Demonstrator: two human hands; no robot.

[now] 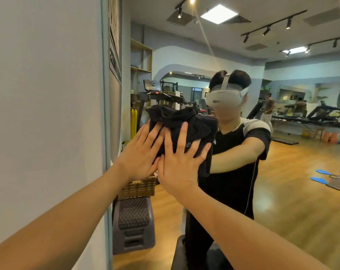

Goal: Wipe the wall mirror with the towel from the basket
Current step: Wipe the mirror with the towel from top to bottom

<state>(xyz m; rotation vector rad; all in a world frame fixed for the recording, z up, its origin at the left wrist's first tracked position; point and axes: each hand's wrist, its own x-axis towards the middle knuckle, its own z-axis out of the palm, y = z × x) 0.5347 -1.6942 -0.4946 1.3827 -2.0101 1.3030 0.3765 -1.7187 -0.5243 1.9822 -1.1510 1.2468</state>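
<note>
Both hands are pressing flat: your left hand (pixel 141 152) and your right hand (pixel 180 162) are lying side by side with fingers straight and spread, nothing curled or pinched, palms pushing the bunched black cloth towel (pixel 184 121) against the large frameless wall mirror (pixel 282 172). Left fingertips are sitting on the towel's lower left part, right fingers are reaching further up across its middle, and the two hands are touching near the thumbs. Towel is sitting on the glass close to the mirror's left edge, just beside the pale grey wall (pixel 44 114), roughly level with your reflected chest and chin. It is crumpled, with folds sticking up above your fingers and a flap hanging down on the right side under your right hand. Brown woven wicker basket (pixel 140 187) is showing in the reflection below your left hand, sitting on top of a dark grey plastic step block with a studded top (pixel 133 221). Your reflection is facing you in a white head-mounted headset (pixel 224 98) and a black T-shirt with grey shoulders. Reflected behind it, treadmills and a wooden floor (pixel 301 162) are visible, with two people far back on the right, too small to describe.
</note>
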